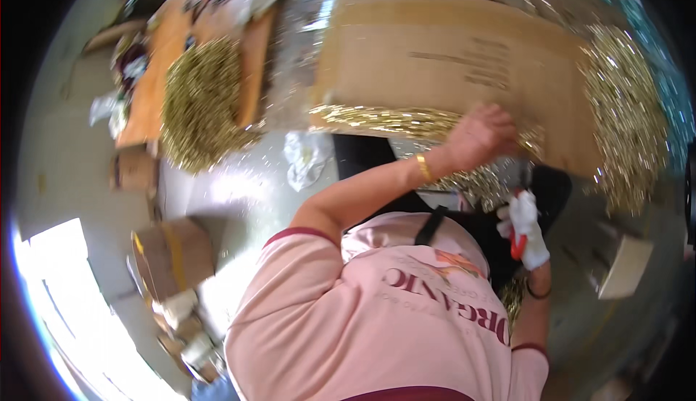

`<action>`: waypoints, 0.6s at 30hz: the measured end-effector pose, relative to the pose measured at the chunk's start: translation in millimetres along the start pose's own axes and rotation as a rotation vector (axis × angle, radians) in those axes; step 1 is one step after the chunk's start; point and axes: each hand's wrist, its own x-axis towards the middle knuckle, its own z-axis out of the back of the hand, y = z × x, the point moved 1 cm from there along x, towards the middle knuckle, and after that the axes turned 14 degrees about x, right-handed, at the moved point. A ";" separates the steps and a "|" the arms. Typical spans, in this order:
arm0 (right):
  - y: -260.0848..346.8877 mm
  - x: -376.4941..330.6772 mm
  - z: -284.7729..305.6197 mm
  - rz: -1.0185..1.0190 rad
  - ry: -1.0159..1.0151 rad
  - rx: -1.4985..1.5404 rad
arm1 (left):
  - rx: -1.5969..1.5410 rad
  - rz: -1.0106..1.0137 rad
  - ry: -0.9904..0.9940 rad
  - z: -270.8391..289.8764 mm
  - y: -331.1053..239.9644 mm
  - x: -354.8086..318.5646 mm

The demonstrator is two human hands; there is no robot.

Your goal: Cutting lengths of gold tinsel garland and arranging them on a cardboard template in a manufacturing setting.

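Note:
My left hand (482, 136), bare with a gold bracelet at the wrist, is over the near edge of a cardboard sheet (413, 53). Its fingers are curled and slightly blurred; what they hold, if anything, cannot be made out. Beside it a strip of gold tinsel (384, 118) lies along the cardboard's near edge, and more loose tinsel (478, 184) hangs below by my lap. My right hand (529, 231), in a white glove, is closed round red-handled scissors (518, 244) at the right of my lap. Their blades point away from me and are blurred.
A big gold tinsel bundle (203, 100) hangs over the edge of an orange-brown table (163, 60) at left. Another tinsel heap (627, 111) lies at the cardboard's right end. Cardboard boxes (170, 256) stand on the floor at left, near a crumpled plastic bag (304, 158).

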 end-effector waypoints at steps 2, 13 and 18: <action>-7.2 7.2 15.6 -0.036 0.022 0.019 | 0.061 0.009 -0.028 -0.9 -1.9 -1.7; -10.1 11.0 24.4 -0.024 0.029 -0.060 | 0.051 0.052 -0.054 -3.5 -1.4 -3.7; -3.6 3.3 19.7 -0.049 0.061 -0.049 | -0.018 0.002 -0.015 -8.5 4.8 -0.2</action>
